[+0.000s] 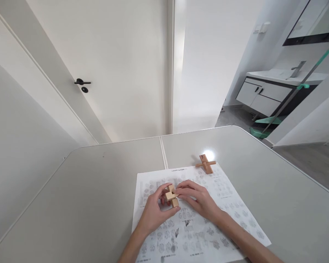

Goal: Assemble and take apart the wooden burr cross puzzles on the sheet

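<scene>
Above a printed paper sheet [200, 233], my left hand [155, 212] grips a light wooden block puzzle [171, 196] made of crossed pieces, thumb at its lower end and fingers at its upper left. My right hand [199, 199] has its fingers closed together at the puzzle's right side, touching a piece there; the fingertips partly hide the contact. A darker reddish-brown wooden cross-shaped piece [206, 164] with a small dark mark rests at the sheet's upper right edge, apart from both hands.
The sheet lies on a grey table [98, 204] with a pale seam. Beyond it stand a white door [120, 65] with a black handle and a white wall. At the right are a sink cabinet [263, 95] and a green-handled broom [301, 86] with dustpan.
</scene>
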Action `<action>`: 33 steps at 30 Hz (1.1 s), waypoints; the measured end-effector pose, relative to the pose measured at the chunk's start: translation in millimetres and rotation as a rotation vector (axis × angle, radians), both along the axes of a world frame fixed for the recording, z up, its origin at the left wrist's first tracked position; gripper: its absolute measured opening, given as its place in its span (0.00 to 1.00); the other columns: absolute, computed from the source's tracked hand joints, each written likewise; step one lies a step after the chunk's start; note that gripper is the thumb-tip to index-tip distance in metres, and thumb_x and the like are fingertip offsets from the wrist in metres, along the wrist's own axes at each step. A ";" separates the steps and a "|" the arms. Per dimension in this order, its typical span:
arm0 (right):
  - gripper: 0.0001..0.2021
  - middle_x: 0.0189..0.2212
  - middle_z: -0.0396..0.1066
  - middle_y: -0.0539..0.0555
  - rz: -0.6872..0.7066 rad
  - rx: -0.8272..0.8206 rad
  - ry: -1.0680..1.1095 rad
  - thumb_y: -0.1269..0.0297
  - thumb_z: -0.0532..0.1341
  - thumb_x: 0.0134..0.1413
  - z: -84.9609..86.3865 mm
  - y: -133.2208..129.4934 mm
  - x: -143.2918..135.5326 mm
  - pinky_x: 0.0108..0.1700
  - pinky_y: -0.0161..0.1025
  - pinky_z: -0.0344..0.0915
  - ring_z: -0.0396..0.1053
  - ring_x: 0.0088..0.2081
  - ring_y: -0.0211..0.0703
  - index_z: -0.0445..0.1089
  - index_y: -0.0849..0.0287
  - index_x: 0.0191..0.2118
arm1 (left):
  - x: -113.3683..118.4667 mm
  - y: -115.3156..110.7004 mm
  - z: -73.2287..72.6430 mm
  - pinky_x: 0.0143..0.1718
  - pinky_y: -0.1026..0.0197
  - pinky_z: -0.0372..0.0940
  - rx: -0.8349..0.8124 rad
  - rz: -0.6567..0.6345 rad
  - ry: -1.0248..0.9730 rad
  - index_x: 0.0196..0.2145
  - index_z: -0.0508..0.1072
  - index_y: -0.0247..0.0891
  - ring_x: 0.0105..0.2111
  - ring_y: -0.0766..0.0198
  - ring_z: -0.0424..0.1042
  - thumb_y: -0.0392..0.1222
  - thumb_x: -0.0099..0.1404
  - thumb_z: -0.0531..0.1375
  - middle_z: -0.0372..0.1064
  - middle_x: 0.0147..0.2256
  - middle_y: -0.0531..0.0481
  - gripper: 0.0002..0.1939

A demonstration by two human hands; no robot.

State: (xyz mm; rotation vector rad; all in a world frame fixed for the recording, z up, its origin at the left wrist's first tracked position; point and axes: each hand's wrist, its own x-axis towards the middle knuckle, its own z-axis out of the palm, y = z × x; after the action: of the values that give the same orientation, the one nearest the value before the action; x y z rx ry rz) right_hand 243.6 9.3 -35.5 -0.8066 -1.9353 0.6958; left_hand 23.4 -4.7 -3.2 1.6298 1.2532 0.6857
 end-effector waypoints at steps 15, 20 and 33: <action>0.06 0.41 0.78 0.56 -0.062 -0.091 0.151 0.58 0.66 0.66 6.1 -1.0 -1.8 0.40 0.45 0.76 0.78 0.41 0.50 0.74 0.51 0.45 | 1.9 -2.4 4.2 0.47 0.53 0.71 -0.044 -0.010 -0.086 0.61 0.68 0.46 0.42 0.56 0.76 0.46 0.59 0.70 0.77 0.43 0.48 0.33; 0.05 0.41 0.78 0.56 -0.037 -0.106 0.167 0.61 0.67 0.65 7.5 -1.2 -2.4 0.42 0.45 0.75 0.77 0.43 0.49 0.74 0.51 0.44 | 0.4 -1.5 0.8 0.50 0.51 0.71 -0.037 -0.006 -0.083 0.62 0.67 0.48 0.45 0.54 0.76 0.45 0.59 0.71 0.77 0.47 0.47 0.34; 0.06 0.40 0.77 0.56 -0.019 -0.183 0.207 0.58 0.68 0.63 11.3 -3.6 -1.3 0.44 0.47 0.74 0.77 0.43 0.50 0.73 0.52 0.40 | 2.0 -3.1 5.6 0.44 0.54 0.73 0.018 -0.017 -0.107 0.60 0.69 0.48 0.38 0.59 0.75 0.43 0.58 0.71 0.76 0.43 0.49 0.32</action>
State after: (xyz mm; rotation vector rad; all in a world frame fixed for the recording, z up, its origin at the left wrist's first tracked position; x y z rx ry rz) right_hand 242.4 5.7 -24.2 -0.8284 -1.6941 0.9182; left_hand 25.4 -7.8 2.5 1.5957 1.1586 0.7658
